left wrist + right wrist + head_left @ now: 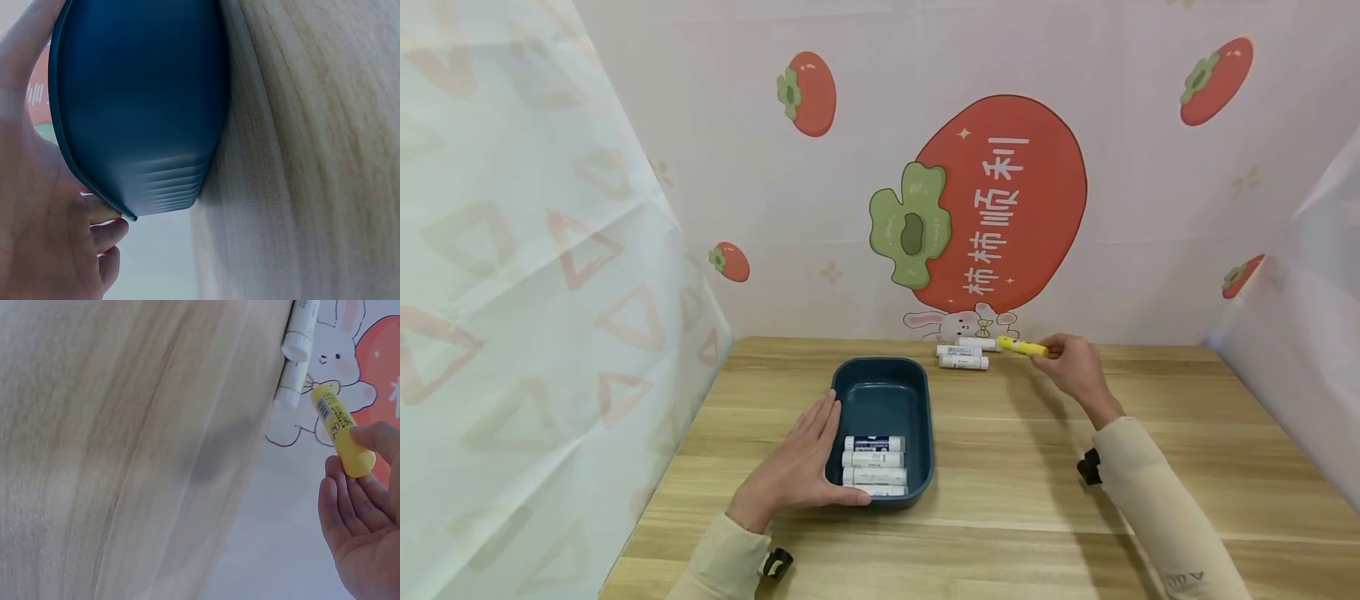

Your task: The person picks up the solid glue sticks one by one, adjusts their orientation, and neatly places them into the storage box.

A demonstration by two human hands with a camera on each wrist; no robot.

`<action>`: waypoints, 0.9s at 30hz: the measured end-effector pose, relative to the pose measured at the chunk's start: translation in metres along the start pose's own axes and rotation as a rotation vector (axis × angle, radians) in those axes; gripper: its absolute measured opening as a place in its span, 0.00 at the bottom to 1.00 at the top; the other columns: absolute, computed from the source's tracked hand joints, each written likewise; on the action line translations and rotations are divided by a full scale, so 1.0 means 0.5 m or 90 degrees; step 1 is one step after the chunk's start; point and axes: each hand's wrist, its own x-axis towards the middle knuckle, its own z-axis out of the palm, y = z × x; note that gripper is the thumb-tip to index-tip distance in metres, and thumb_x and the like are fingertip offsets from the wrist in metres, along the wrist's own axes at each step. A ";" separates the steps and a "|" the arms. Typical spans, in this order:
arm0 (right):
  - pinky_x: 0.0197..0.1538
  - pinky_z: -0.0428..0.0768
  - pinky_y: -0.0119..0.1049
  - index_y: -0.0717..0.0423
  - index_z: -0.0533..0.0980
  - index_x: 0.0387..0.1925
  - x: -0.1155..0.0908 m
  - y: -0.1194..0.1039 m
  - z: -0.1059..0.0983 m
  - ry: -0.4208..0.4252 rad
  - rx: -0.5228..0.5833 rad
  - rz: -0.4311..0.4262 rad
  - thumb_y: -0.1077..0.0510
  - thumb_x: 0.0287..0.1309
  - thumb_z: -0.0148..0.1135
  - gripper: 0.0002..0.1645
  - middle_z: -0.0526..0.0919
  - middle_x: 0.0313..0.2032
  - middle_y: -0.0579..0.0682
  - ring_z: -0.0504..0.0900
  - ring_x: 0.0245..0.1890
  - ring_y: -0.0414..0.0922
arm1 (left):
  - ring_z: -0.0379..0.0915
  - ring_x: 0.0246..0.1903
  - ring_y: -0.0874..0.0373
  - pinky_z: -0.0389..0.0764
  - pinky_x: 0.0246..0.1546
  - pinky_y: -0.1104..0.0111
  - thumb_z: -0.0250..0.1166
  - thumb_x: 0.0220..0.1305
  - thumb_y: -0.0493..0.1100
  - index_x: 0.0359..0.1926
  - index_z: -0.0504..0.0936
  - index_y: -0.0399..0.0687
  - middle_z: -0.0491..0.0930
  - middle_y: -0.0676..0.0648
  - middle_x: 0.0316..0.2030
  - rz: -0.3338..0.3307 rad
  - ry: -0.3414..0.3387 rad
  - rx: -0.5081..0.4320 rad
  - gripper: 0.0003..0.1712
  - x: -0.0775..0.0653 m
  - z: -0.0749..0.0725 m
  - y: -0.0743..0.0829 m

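My right hand (1072, 367) pinches a yellow glue stick (1022, 346) by one end, between thumb and fingers. In the right wrist view the yellow glue stick (340, 428) is tilted and held off the table. Close by its free end, white glue sticks (964, 362) lie in a small group against the back wall. My left hand (801, 458) rests on the dark blue tray (927, 417), fingers along its left side and thumb across the near rim. Several glue sticks (874, 459) lie side by side in the tray's near half, one with a dark blue label.
The wooden table (1000, 517) meets a printed back wall (850, 167) with persimmon drawings. A white patterned sheet (550, 333) bounds the left side, and another sheet (1315, 333) the right. A small black device (1088, 467) sits at the right wrist.
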 end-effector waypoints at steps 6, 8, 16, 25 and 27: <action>0.42 0.91 0.47 0.69 0.85 0.51 -0.010 -0.026 -0.008 -0.018 0.025 -0.025 0.58 0.65 0.74 0.19 0.90 0.45 0.67 0.90 0.41 0.57 | 0.37 0.86 0.41 0.52 0.84 0.43 0.68 0.47 0.85 0.84 0.43 0.33 0.37 0.35 0.86 0.001 0.001 -0.003 0.84 -0.001 -0.001 -0.002; 0.42 0.92 0.47 0.68 0.85 0.51 -0.015 -0.037 -0.006 -0.019 0.034 -0.037 0.58 0.64 0.74 0.19 0.90 0.45 0.66 0.91 0.41 0.56 | 0.36 0.86 0.41 0.52 0.84 0.43 0.68 0.47 0.85 0.84 0.43 0.34 0.37 0.36 0.86 -0.001 -0.001 -0.002 0.84 -0.001 -0.001 -0.002; 0.42 0.92 0.42 0.66 0.86 0.50 -0.030 -0.085 0.010 -0.026 0.085 -0.094 0.60 0.62 0.77 0.18 0.90 0.46 0.65 0.92 0.41 0.55 | 0.37 0.86 0.41 0.52 0.84 0.43 0.68 0.47 0.86 0.84 0.43 0.34 0.37 0.36 0.86 -0.006 0.002 -0.002 0.84 -0.002 0.000 -0.003; 0.44 0.92 0.40 0.63 0.86 0.49 -0.050 -0.147 0.023 -0.068 0.142 -0.117 0.60 0.60 0.78 0.17 0.90 0.46 0.62 0.92 0.41 0.52 | 0.37 0.86 0.41 0.52 0.84 0.43 0.68 0.47 0.86 0.84 0.44 0.34 0.37 0.36 0.86 -0.002 -0.002 0.003 0.84 -0.001 0.001 -0.003; 0.46 0.92 0.41 0.62 0.87 0.49 -0.055 -0.162 0.026 -0.073 0.143 -0.125 0.60 0.60 0.78 0.18 0.90 0.47 0.61 0.91 0.41 0.51 | 0.37 0.86 0.41 0.52 0.84 0.43 0.67 0.47 0.86 0.84 0.44 0.34 0.37 0.36 0.86 -0.001 -0.003 0.004 0.84 0.000 0.002 -0.003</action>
